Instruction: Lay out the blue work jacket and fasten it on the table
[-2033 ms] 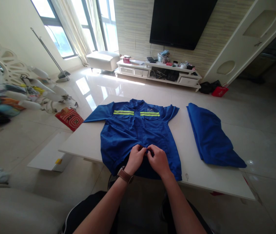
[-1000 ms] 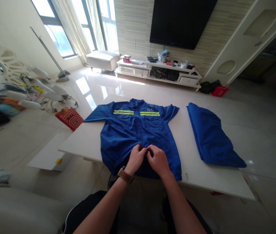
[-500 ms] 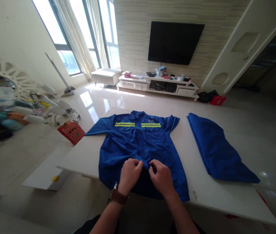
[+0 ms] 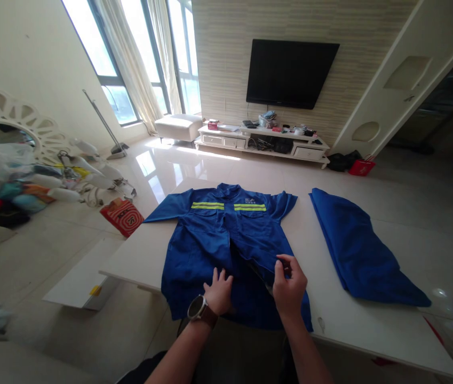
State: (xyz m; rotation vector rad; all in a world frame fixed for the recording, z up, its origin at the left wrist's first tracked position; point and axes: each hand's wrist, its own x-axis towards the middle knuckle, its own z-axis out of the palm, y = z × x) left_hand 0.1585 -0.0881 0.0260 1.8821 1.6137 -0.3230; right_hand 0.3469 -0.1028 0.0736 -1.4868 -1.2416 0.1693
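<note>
Shirt [image 4: 210, 242] front now parted (right hand [image 4: 289, 288] lifting)

head camera looks down across table [image 4: 370, 330].

You have two hands in view, your left hand [image 4: 219, 292] and your right hand [image 4: 289, 288], and one wristwatch [image 4: 198, 309]. On the one white table [image 4: 374, 330] you have two blue garments: one work shirt [image 4: 210, 240] with two yellow reflective stripes [image 4: 207, 205], and one folded blue cloth [image 4: 354, 250].
</note>
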